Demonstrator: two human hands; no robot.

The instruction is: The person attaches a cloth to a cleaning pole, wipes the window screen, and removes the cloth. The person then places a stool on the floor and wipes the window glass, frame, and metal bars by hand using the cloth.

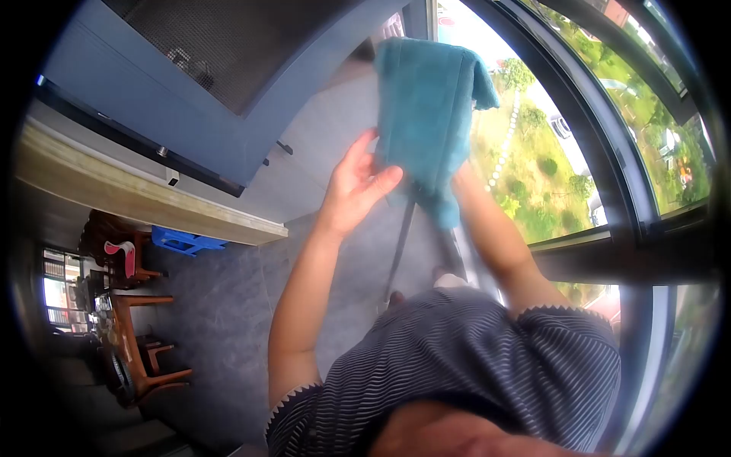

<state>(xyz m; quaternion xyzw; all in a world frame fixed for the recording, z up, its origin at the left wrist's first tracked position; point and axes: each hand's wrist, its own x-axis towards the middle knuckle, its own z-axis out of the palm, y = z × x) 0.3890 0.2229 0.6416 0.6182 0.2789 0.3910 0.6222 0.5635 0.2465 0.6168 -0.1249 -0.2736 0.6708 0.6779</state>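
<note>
Teal cloth: large and soft-looking, it hangs upright point(426, 114) in front of the person, one upper corner flopped over on the window side, the lower end tapering.
Left hand: at the cloth's lower left edge point(354, 186), thumb spread away from the fingers, its tip at the fabric; no firm pinch shows.
Right hand: mostly behind the cloth's other side point(461, 177), so I cannot tell whether its fingers pinch, spread or press together.
Dark pole: thin and slanting point(402, 247), between the cloth's lower end and the floor point(221, 305); whether they are joined, I cannot tell.
Window: its dark frame point(620, 179) curves past the right arm, greenery below outside; I cannot tell whether the pane beside the cloth is open.
Slip risk: with the left hand this loose, the cloth could slide or swing if the right hand's hold is weak.
Snag risk: the flopped corner could catch on the frame, should the cloth drift that way.
Pole risk: a knock from the cloth's lower end could tip the pole, if nothing secures it.
</note>
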